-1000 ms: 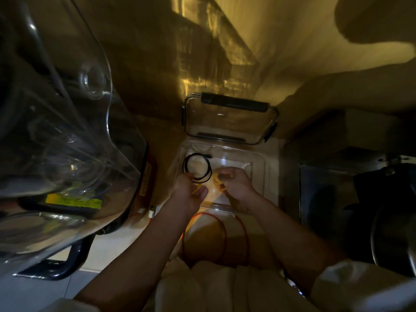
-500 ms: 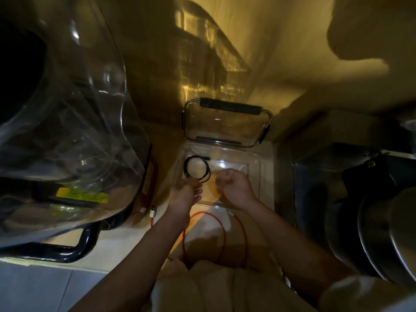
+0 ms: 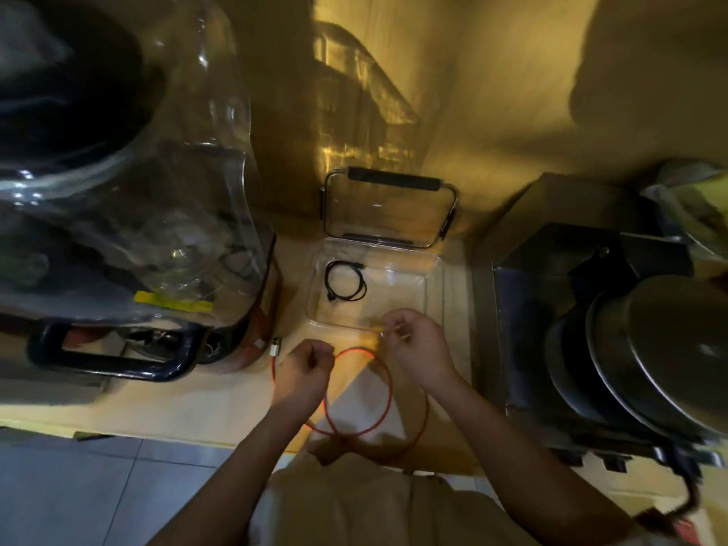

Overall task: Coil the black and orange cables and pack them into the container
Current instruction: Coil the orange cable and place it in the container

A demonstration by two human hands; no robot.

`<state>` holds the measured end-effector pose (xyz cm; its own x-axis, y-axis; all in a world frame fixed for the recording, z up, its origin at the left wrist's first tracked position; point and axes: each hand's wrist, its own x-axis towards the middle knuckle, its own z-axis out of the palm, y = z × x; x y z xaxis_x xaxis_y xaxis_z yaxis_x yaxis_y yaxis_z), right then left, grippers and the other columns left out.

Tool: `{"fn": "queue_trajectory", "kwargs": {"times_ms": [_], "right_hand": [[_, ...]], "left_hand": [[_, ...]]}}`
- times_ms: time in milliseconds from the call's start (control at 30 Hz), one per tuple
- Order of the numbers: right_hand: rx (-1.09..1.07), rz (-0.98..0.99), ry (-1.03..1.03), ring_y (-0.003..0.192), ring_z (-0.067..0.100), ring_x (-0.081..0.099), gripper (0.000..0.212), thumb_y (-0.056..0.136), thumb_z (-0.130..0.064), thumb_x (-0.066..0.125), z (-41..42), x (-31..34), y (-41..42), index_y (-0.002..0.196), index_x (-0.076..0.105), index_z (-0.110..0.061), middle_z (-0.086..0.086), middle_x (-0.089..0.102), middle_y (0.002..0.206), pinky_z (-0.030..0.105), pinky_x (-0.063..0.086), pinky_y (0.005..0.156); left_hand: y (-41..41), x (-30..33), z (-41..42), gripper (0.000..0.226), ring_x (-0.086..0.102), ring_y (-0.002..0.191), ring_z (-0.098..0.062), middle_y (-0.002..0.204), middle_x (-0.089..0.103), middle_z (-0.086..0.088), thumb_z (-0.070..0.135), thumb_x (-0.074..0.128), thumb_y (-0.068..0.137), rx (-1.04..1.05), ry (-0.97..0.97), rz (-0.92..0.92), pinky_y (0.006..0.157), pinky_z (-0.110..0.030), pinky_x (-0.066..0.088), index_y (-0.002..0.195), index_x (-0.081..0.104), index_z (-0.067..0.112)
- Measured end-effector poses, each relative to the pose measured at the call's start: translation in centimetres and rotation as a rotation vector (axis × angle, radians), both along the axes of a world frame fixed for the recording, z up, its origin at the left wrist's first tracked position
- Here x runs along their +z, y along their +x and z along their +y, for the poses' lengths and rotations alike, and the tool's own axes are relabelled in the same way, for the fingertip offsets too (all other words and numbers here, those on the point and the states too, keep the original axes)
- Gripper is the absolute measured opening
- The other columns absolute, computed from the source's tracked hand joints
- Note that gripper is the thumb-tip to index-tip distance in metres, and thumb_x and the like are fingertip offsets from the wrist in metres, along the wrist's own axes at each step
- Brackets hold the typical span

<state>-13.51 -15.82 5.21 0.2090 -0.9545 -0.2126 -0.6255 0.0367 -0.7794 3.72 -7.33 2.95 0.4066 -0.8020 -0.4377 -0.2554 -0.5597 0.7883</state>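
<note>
Hands pulling back out of container [image 3: 432, 269] toward 6 o'clock. Black cable [image 3: 346, 286] coiled inside, at 10 o'clock corner. Left hand [image 3: 305, 370] and right hand [image 3: 413, 340] both pinching orange cable [image 3: 388, 382], looping on counter. Orange coiling starting.

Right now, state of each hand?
Left hand: fingers curled, gripping the orange cable.
Right hand: fingers curled, pinching the other end of the orange cable, beside the container.
</note>
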Motion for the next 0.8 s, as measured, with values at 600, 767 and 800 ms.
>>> {"fn": "queue_trajectory", "kwargs": {"times_ms": [600, 767, 800], "right_hand": [[0.363, 0.180, 0.168, 0.114, 0.016, 0.059, 0.030, 0.090, -0.024, 0.061, 11.4, -5.9, -5.9, 0.116, 0.070, -0.013, 0.004, 0.066, 0.122, 0.034, 0.048, 0.099], [0.596, 0.375, 0.138, 0.135, 0.023, 0.042, 0.039, 0.092, -0.020, 0.056, 13.0, -7.0, -5.7, 0.131, 0.061, -0.019, 0.005, 0.049, 0.145, 0.036, 0.038, 0.112], [0.605, 0.408, 0.147, 0.138, 0.025, 0.038, 0.042, 0.092, -0.023, 0.056, 13.2, -7.2, -5.8, 0.133, 0.058, -0.022, 0.005, 0.043, 0.150, 0.039, 0.037, 0.112]], "left_hand": [[-1.4, -5.0, 8.4, 0.035, 0.058, 0.109, -0.018, 0.129, 0.054, -0.001, 0.011, 0.064, 0.085, -0.549, -0.032, -0.331, 0.090, -0.027, 0.052, 0.118, 0.062, 0.022], [-2.0, -5.3, 8.5, 0.048, 0.041, 0.132, -0.022, 0.146, 0.040, 0.000, 0.009, 0.064, 0.086, -0.739, 0.007, -0.496, 0.108, -0.040, 0.042, 0.130, 0.055, 0.027], [-2.0, -5.4, 8.4, 0.048, 0.039, 0.134, -0.022, 0.147, 0.038, 0.001, 0.011, 0.064, 0.087, -0.757, 0.025, -0.511, 0.109, -0.040, 0.040, 0.131, 0.054, 0.028]]}}
